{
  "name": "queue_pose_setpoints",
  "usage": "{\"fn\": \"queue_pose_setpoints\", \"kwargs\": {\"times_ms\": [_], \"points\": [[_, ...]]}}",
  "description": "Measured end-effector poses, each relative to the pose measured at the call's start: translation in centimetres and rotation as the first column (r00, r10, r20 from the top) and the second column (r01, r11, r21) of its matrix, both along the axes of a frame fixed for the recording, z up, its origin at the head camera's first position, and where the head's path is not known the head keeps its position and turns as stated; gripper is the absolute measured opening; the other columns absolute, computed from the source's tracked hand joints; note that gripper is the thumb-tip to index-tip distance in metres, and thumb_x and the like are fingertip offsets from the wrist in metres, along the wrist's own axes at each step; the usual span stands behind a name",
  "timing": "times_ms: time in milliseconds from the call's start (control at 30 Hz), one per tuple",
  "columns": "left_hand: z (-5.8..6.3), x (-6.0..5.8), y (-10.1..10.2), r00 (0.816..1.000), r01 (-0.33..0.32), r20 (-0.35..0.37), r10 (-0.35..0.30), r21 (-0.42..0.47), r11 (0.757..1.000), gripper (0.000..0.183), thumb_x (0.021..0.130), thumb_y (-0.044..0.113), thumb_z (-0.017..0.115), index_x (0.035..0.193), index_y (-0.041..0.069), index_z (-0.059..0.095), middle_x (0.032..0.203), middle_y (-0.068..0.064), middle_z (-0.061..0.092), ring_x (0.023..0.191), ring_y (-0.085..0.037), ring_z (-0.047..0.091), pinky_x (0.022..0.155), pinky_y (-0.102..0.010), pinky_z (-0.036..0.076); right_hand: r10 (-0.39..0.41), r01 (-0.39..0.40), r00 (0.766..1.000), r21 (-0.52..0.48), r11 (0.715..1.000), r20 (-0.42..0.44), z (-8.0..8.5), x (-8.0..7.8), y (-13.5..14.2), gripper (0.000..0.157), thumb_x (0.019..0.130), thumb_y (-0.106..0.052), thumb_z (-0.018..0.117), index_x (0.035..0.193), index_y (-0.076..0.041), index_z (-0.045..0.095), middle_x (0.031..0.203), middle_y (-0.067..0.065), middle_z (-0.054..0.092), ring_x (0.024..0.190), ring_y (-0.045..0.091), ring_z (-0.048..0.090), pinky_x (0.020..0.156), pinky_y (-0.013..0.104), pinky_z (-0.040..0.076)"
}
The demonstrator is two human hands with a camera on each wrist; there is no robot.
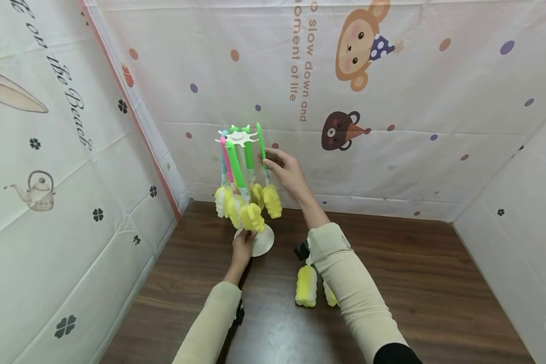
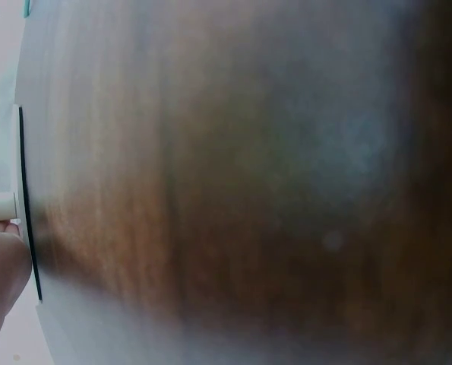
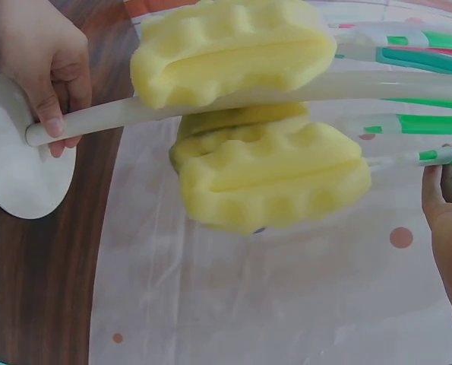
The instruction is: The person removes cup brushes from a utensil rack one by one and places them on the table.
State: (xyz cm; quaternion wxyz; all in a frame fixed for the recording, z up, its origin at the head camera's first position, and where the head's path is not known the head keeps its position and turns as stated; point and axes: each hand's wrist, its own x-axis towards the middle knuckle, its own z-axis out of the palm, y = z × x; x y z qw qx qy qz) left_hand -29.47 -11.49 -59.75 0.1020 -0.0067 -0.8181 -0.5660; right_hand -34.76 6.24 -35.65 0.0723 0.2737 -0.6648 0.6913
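Note:
A white stand with a hooked top (image 1: 240, 137) and a round base (image 1: 264, 241) is on the wooden table. Several sponge cup brushes with green, pink and blue handles hang from it, their yellow and white sponge heads down. My left hand (image 1: 243, 247) grips the stand's pole (image 3: 104, 118) just above the base. At the stand's right side, my right hand (image 1: 285, 172) pinches the green handle of a sponge brush (image 1: 271, 201) between thumb and fingers. The handle's top reaches beside the hooked top. In the left wrist view, the left hand (image 2: 4, 270) shows only at the edge.
Nearer the front of the table lie a yellow and white sponge brush (image 1: 306, 285) and another sponge head (image 1: 330, 294), partly hidden by the right sleeve (image 1: 357, 288). A printed cloth (image 1: 391, 167) hangs behind the table, with similar cloth walls on both sides.

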Motion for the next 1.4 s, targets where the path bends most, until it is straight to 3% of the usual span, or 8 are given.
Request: {"fn": "queue_pose_setpoints", "kwargs": {"times_ms": [200,333,767,1200,1400], "points": [[0.1,0.2,-0.1,1.0,0.002,0.011,-0.002,0.003,1.0,0.026,0.104,0.024,0.058,0.119,0.004,0.067,0.114,-0.017,0.071,0.107,-0.031,0.066,0.087,-0.048,0.054,-0.011,0.011,1.0,-0.003,1.0,-0.006,0.3,0.4,0.5,0.039,0.103,-0.009,0.06,0.139,0.005,0.056,0.129,0.023,0.065,0.116,0.033,0.065,0.101,0.04,0.052],[0.0,0.2,-0.1,1.0,0.005,0.017,-0.005,0.01,1.0,0.026,0.104,0.024,0.058,0.119,0.005,0.067,0.115,-0.017,0.071,0.107,-0.031,0.067,0.087,-0.047,0.055,-0.043,0.043,0.999,0.001,0.999,0.004,0.1,0.5,0.9,0.039,0.103,-0.01,0.061,0.139,0.005,0.057,0.129,0.021,0.066,0.117,0.028,0.065,0.1,0.034,0.052],[0.0,0.2,0.0,1.0,-0.001,0.017,0.001,-0.002,1.0,0.032,0.104,0.027,0.059,0.125,0.005,0.067,0.118,-0.017,0.07,0.112,-0.032,0.065,0.09,-0.048,0.055,-0.094,0.095,0.995,-0.032,0.995,0.032,-0.1,1.3,2.3,0.039,0.101,-0.012,0.065,0.136,0.003,0.059,0.129,0.021,0.066,0.117,0.024,0.066,0.102,0.036,0.052],[-0.3,0.1,0.0,1.0,-0.009,0.024,0.009,0.013,1.0,0.032,0.104,0.026,0.059,0.126,0.005,0.067,0.121,-0.017,0.07,0.116,-0.033,0.064,0.091,-0.048,0.055,-0.154,0.153,0.988,0.021,0.988,0.031,-0.8,2.7,4.4,0.039,0.101,-0.013,0.065,0.136,0.002,0.06,0.129,0.022,0.066,0.118,0.029,0.066,0.101,0.033,0.052],[-0.2,0.2,-0.1,0.999,-0.013,0.038,0.013,0.011,1.0,0.034,0.104,0.029,0.058,0.127,0.006,0.067,0.123,-0.016,0.07,0.119,-0.032,0.063,0.093,-0.049,0.054,-0.193,0.194,0.981,-0.024,0.981,0.024,-1.1,3.4,5.9,0.036,0.1,-0.014,0.066,0.133,0.0,0.063,0.127,0.023,0.066,0.117,0.033,0.066,0.099,0.032,0.053]]}}
